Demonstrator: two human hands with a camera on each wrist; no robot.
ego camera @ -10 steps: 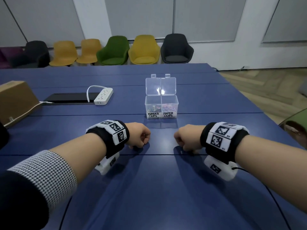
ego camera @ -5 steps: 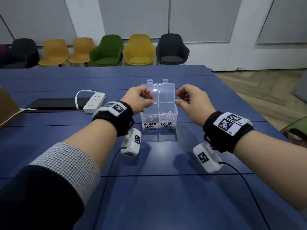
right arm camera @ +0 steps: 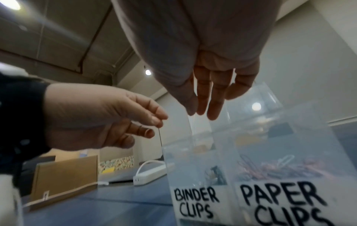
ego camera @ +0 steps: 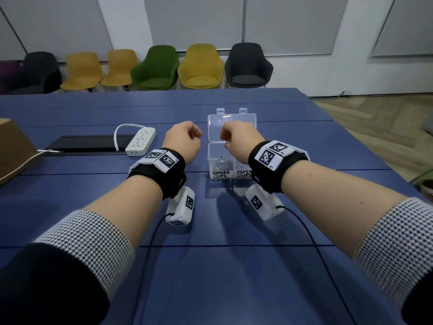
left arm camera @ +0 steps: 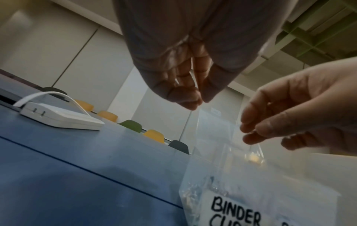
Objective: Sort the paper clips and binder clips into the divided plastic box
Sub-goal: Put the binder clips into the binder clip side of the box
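A clear divided box [ego camera: 212,160] stands mid-table with its lid [ego camera: 232,127] open and upright; labels read BINDER CLIPS left, PAPER CLIPS right. Coloured paper clips [right arm camera: 280,168] lie in the right compartment and a dark binder clip [right arm camera: 216,174] in the left. My left hand [ego camera: 185,139] hovers just left of the box, thumb and forefinger pinching a thin dark clip [right arm camera: 160,137] that hangs down. My right hand [ego camera: 230,137] hangs above the binder compartment, fingertips [right arm camera: 212,113] pointing down and close together, nothing visible between them.
A white power strip [ego camera: 140,141] and a black panel [ego camera: 86,144] lie to the left, with a cardboard box [ego camera: 11,148] at the far left edge. Chairs [ego camera: 199,66] line the back wall. The table's right edge [ego camera: 375,146] borders wood floor.
Both hands rose from the near table to the box. In the last half second the right hand moved left over the binder compartment, and the left hand drew slightly left.
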